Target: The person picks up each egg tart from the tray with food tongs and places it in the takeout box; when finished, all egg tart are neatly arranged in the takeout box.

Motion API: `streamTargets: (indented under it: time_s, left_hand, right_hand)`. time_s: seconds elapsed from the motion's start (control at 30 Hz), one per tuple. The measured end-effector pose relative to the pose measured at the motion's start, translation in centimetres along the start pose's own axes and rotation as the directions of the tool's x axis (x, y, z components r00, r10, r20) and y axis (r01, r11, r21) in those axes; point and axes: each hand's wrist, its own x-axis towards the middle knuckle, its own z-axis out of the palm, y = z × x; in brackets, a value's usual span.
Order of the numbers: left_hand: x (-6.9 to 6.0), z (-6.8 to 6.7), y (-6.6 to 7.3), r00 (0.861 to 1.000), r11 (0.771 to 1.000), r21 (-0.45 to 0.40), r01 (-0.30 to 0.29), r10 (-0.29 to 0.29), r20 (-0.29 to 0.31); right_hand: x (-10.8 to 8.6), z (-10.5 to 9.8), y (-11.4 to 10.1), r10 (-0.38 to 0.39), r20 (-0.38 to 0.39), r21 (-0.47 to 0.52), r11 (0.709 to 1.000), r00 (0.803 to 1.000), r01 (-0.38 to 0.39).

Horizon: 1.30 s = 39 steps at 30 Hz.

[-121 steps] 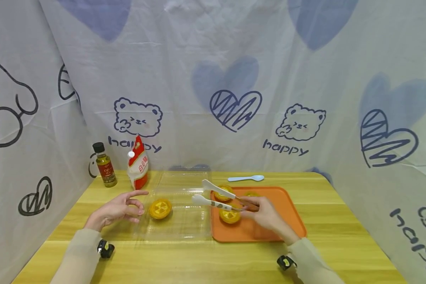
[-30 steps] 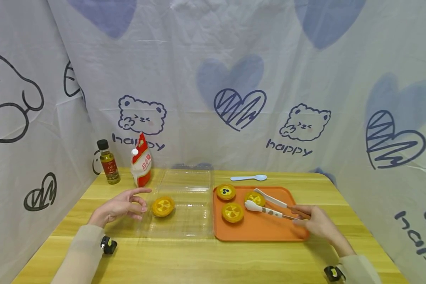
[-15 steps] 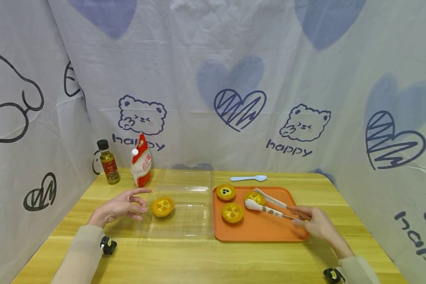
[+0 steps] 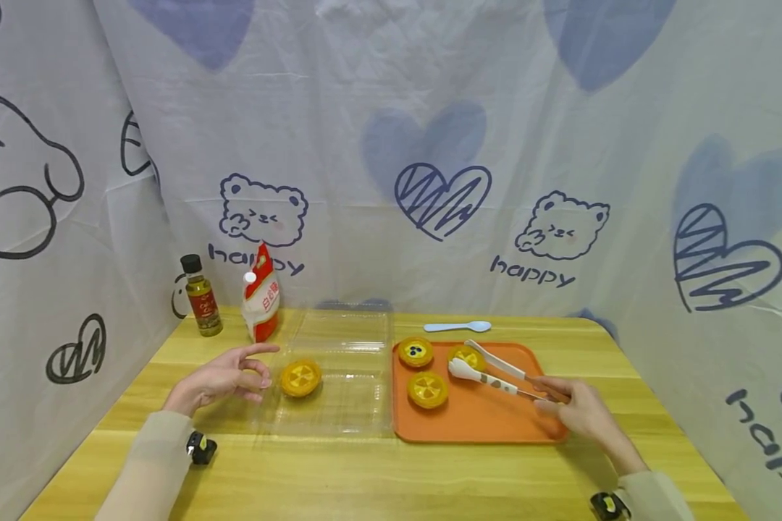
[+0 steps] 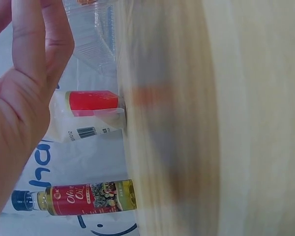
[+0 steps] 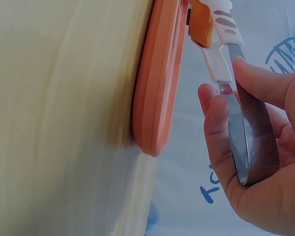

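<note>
My right hand (image 4: 583, 412) holds a pair of food tongs (image 6: 250, 132) between thumb and fingers. Their white tips reach either side of an egg tart (image 4: 467, 357), the rightmost on the orange tray (image 4: 495, 427). Whether both tips press on it is hard to tell. Two more tarts lie on the tray's left: a berry-topped tart (image 4: 415, 352) behind and a yellow-topped tart (image 4: 427, 390) in front. At the left edge of a clear plastic box (image 4: 358, 412), my left hand (image 4: 224, 378) hovers with loosely bent fingers, holding nothing. One tart (image 4: 300, 378) sits in the box's left side.
The box's clear lid (image 4: 345, 325) lies open toward the back. An olive oil bottle (image 4: 203, 300) and a red-and-white bag (image 4: 262, 300) stand at the back left. Behind the tray lies a pale blue spoon (image 4: 457, 327). A printed cloth hangs around the table.
Since four seconds ago my right hand has moved right with the tongs, from beside the box to the rightmost tart. Over the last second it barely shifts. The left hand stays by the box.
</note>
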Motion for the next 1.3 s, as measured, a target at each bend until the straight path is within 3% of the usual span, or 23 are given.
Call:
streamTargets:
  time_s: [0.23,0.97,1.3]
  left_hand:
    - [-0.1,0.2,0.3,1.000,1.000,-0.028,0.009,-0.009,-0.005]
    - [-0.4,0.0,-0.1,1.000,0.999,-0.037,-0.008,0.009,0.009]
    - [-0.3,0.1,-0.1,1.000,0.999,-0.036,0.000,-0.001,-0.009]
  right_hand:
    - [0.3,0.5,-0.4,0.009,-0.008,0.026,1.000,1.000,-0.009]
    - [1.0,3.1,-3.2,-0.054,-0.052,0.118,0.991,0.997,0.060]
    - [1.5,5.2,-5.1,-0.092,-0.015,0.205,0.974,0.996,0.093]
